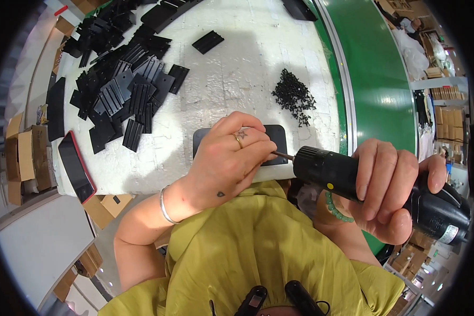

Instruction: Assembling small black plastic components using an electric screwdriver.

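My right hand is wrapped round a black electric screwdriver, which lies nearly level and points left. Its thin metal bit reaches the fingertips of my left hand. Those fingers are pinched together at the bit's tip; whatever they hold is too small or hidden to name. Beneath the left hand lies a flat black plate with rounded corners, mostly covered by the hand. A little beyond it, to the right, is a loose heap of small black screws.
Ridged black parts are piled on the left of the white work surface, with one separate piece farther back. A red-edged phone lies at the left edge. Along the right runs a green surface behind a metal rail. Cardboard boxes stand left.
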A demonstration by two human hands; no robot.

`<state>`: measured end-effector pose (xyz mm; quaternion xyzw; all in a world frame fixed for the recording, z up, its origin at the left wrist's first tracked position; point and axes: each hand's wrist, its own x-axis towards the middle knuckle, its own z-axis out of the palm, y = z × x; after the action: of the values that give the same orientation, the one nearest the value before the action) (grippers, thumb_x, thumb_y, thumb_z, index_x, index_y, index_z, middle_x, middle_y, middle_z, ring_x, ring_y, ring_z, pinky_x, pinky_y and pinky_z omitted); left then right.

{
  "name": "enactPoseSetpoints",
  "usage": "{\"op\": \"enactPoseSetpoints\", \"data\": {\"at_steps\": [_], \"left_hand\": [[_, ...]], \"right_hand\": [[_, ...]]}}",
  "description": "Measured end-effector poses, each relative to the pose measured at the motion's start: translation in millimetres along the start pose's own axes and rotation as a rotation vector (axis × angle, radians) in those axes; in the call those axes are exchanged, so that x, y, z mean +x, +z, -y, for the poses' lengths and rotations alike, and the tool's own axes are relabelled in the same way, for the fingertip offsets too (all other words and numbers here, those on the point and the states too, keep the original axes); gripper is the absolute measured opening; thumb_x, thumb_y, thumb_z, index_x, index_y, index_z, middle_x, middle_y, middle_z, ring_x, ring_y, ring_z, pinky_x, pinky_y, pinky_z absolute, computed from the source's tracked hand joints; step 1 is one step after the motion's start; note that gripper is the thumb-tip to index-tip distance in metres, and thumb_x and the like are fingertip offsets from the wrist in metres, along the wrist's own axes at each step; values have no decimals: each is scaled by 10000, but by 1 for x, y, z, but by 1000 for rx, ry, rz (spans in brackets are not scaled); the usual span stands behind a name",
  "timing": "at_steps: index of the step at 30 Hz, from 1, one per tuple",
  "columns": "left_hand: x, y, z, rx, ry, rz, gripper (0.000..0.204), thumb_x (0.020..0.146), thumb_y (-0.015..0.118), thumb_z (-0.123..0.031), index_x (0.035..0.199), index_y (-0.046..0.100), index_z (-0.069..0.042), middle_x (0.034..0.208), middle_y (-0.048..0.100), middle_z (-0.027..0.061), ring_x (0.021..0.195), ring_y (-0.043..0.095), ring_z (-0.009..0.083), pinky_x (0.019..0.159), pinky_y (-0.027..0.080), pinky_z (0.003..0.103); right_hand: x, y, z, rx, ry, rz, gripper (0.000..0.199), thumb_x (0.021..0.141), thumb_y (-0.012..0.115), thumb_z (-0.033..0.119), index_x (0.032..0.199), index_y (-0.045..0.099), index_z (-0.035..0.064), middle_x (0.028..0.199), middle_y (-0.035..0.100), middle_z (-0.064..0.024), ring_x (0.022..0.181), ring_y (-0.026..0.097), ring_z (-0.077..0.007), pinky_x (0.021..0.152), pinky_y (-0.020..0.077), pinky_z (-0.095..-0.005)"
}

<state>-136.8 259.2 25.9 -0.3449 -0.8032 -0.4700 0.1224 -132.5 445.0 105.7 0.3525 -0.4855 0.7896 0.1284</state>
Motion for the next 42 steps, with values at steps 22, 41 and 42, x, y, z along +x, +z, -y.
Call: {"op": "enactPoseSetpoints", "data": {"at_steps": [22, 41, 42], "left_hand": [[45, -59, 77, -366, -633, 73, 327, 798, 600, -2, 1122, 588, -48, 815, 633, 44, 703, 596, 89, 642, 513, 223], [-30, 4, 5, -295, -681, -41, 243, 709, 674, 7, 945, 653, -45, 758, 595, 63, 644, 559, 105, 588, 459, 215], [-29, 4, 6, -220, -611, -56, 238, 710, 676, 2, 942, 653, -45, 764, 587, 63, 623, 548, 112, 575, 456, 221]], "right_hand": [[-6, -19, 3, 20, 12, -140, 399, 733, 503, 63, 1124, 428, 53, 587, 402, 38, 505, 400, -70, 566, 336, -226], [-14, -24, -3, 77, 109, -92, 373, 711, 526, 72, 1080, 469, 70, 606, 433, 57, 520, 412, -59, 590, 338, -217], [-14, -25, -3, 80, 104, -85, 372, 711, 527, 73, 1078, 470, 70, 608, 435, 57, 520, 414, -58, 590, 338, -218]]}}
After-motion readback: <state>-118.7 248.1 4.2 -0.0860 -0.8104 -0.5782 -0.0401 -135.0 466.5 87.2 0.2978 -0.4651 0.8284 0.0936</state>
